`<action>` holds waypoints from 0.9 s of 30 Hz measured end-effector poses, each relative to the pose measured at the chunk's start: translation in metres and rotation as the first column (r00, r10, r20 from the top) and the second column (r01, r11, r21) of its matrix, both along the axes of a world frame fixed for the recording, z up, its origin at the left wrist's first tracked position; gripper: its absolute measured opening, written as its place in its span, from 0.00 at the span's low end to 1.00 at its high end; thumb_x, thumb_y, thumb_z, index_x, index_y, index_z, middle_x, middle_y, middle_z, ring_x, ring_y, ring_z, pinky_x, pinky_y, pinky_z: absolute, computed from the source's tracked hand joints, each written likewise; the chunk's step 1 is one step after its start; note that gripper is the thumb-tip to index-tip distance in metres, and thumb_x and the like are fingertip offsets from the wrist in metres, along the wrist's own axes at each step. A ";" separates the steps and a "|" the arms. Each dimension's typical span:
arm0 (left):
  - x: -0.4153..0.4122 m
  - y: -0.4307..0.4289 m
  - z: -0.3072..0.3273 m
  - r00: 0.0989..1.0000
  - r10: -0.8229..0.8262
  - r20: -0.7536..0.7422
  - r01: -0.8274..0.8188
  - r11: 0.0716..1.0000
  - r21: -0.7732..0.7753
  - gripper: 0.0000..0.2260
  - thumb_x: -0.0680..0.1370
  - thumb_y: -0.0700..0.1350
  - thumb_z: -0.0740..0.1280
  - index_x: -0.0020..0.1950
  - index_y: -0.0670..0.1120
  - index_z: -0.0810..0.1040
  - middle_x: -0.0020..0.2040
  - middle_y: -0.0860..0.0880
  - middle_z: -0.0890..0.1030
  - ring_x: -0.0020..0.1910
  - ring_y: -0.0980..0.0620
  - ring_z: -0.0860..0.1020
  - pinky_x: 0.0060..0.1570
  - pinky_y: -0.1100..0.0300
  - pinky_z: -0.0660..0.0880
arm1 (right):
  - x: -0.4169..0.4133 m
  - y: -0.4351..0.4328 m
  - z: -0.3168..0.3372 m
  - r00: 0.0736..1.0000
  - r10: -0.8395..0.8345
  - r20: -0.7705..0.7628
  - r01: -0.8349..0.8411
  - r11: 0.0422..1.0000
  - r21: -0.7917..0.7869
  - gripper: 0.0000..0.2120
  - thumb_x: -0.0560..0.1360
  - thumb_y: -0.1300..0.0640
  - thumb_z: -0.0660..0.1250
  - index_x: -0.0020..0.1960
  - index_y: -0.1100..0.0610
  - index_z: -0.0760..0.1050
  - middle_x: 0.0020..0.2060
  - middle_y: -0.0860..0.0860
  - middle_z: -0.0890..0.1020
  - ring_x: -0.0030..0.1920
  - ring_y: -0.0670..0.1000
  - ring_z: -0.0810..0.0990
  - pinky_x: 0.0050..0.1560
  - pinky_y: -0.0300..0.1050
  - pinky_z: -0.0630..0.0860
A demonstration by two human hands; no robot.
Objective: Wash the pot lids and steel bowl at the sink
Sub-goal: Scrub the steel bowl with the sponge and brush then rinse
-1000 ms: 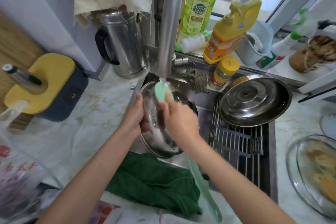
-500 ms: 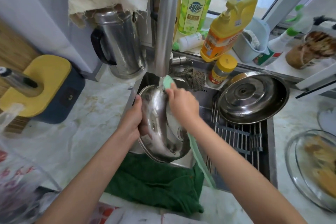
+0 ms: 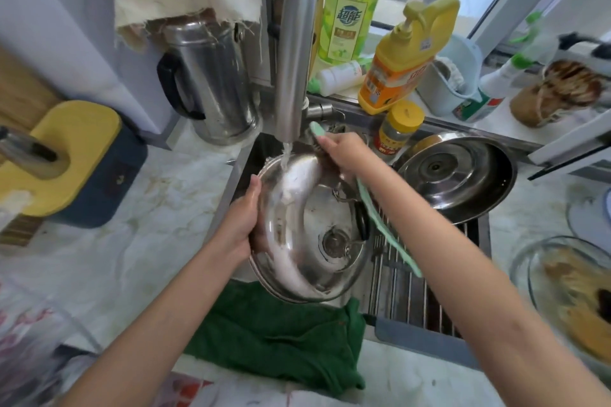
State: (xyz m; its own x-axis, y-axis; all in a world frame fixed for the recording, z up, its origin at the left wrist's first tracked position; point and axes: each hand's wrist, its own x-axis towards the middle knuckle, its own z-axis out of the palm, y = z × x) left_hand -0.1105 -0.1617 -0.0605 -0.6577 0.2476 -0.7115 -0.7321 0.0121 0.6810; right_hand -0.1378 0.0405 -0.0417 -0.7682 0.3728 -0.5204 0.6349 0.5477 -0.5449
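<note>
Pot lid (image 3: 310,241) gripped by left hand (image 3: 241,218), right hand (image 3: 344,152) clutching brush (image 3: 386,225), beside marble counter (image 3: 148,208)

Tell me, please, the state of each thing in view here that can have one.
faucet, running.
pot lid, tilted under the faucet, wet.
left hand, grips the lid's rim.
right hand, holds the green brush.
second lid, lying on the rack, untouched.
yellow jar, capped.

Marble counter (image 3: 148,241): steel kettle (image 3: 211,82), yellow-blue block (image 3: 66,158), green cloth (image 3: 281,340), glass dish (image 3: 562,291).
</note>
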 end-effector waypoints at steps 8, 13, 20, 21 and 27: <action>-0.035 -0.014 0.002 0.997 -0.044 0.069 0.036 0.993 0.112 0.25 0.78 0.65 0.56 0.63 0.50 0.77 0.47 0.47 0.85 0.46 0.50 0.83 0.39 0.58 0.79 | 0.051 0.068 -0.044 0.938 -0.330 0.108 0.346 0.864 -0.364 0.15 0.79 0.49 0.63 0.47 0.62 0.74 0.33 0.54 0.77 0.30 0.49 0.76 0.31 0.38 0.74; -0.047 -0.003 0.005 0.990 -0.103 0.100 0.088 0.986 0.141 0.22 0.78 0.63 0.59 0.50 0.47 0.82 0.42 0.46 0.85 0.40 0.51 0.84 0.45 0.55 0.76 | 0.087 0.067 -0.052 0.867 -0.473 0.155 0.455 0.627 -0.633 0.23 0.76 0.39 0.62 0.57 0.56 0.80 0.51 0.54 0.85 0.54 0.54 0.82 0.60 0.52 0.74; -0.054 0.005 -0.014 0.982 -0.009 -0.186 0.012 1.000 0.014 0.16 0.78 0.55 0.64 0.58 0.47 0.81 0.50 0.46 0.85 0.53 0.50 0.82 0.51 0.59 0.75 | 0.093 0.051 -0.037 0.712 -0.702 -0.010 0.548 0.564 -0.618 0.16 0.78 0.43 0.61 0.55 0.55 0.73 0.41 0.47 0.80 0.40 0.44 0.78 0.34 0.34 0.72; -0.053 0.005 -0.015 0.975 -0.055 -0.217 0.060 0.998 0.016 0.18 0.76 0.57 0.65 0.57 0.47 0.81 0.51 0.46 0.85 0.54 0.50 0.82 0.52 0.59 0.75 | 0.097 0.051 -0.035 0.707 -0.707 -0.019 0.541 0.557 -0.630 0.15 0.79 0.44 0.61 0.54 0.56 0.73 0.41 0.47 0.80 0.38 0.44 0.79 0.32 0.34 0.72; -0.035 0.015 -0.013 0.915 -0.258 -0.311 0.234 0.966 -0.111 0.26 0.67 0.57 0.65 0.61 0.46 0.72 0.49 0.53 0.78 0.45 0.62 0.76 0.39 0.74 0.70 | 0.120 0.054 -0.030 0.674 -0.738 -0.031 0.534 0.516 -0.670 0.16 0.79 0.45 0.62 0.57 0.57 0.75 0.44 0.49 0.83 0.38 0.44 0.83 0.31 0.34 0.76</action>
